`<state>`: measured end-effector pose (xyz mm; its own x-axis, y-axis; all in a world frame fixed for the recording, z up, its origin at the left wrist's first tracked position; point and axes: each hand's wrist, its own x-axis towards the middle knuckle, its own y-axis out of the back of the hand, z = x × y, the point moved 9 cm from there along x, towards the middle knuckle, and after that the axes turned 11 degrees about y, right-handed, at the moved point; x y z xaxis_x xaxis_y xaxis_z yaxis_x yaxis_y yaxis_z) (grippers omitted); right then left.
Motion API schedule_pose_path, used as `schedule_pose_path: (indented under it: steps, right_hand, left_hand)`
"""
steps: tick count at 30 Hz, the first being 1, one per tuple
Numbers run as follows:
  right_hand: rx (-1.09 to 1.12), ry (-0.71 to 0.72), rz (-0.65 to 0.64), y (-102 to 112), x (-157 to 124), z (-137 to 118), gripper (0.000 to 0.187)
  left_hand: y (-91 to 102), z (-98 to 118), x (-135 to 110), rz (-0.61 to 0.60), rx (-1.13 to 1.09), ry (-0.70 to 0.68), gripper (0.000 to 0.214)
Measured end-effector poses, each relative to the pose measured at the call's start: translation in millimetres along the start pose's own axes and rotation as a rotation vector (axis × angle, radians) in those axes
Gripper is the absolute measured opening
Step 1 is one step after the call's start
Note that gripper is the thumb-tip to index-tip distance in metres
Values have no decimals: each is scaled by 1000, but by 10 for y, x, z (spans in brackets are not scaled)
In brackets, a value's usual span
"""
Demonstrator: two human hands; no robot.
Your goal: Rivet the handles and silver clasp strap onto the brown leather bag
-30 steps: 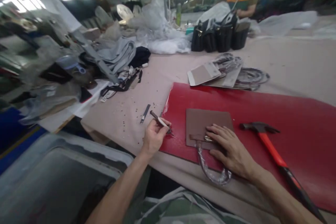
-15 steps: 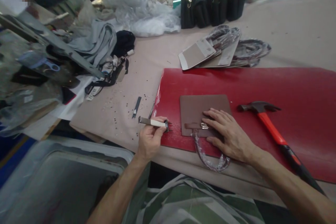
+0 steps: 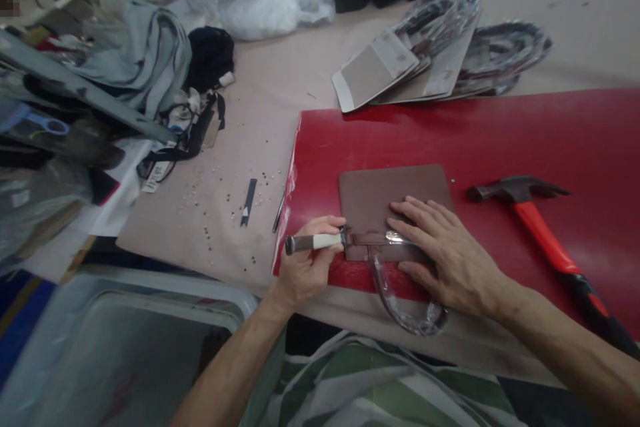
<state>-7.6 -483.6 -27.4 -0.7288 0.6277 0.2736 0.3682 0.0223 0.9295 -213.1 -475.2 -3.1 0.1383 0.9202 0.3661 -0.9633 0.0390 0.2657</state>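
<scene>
A brown leather panel [image 3: 385,192] lies on a red mat [image 3: 500,140]. A plastic-wrapped handle [image 3: 400,310] hangs from the panel's near edge over the table's front. My right hand [image 3: 450,257] lies flat on the panel's lower right, fingers spread over a metal ring. My left hand [image 3: 307,267] is closed on a small tool [image 3: 315,241] with a white and brown grip, its tip at the panel's left lower edge.
A hammer [image 3: 545,240] with a red and black shaft lies on the mat to the right. Behind the mat sit card pieces [image 3: 375,67] and wrapped handles [image 3: 505,53]. Small metal tools [image 3: 249,200] and scattered rivets lie left of the mat. A grey bin [image 3: 125,340] stands below left.
My left hand has carried the tool rightward from the mat's edge to the panel's lower left corner. The view has tilted down. My right hand stays flat on the panel.
</scene>
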Motion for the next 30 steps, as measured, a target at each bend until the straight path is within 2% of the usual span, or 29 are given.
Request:
schedule_pose_path:
  steps: [8,21,30]
  right_hand:
    - [16,-3,9,32,18,-18,54]
    - [15,-8,21,42,16,-9,53]
    - [20,-14,27,40,10,-15,53]
  left_hand:
    - [-137,34,38,-86,-20,-18,21]
    - [-192,-9,-22,-141,-12,1,21]
    - [-212,46,-1,-91,32,-54,18]
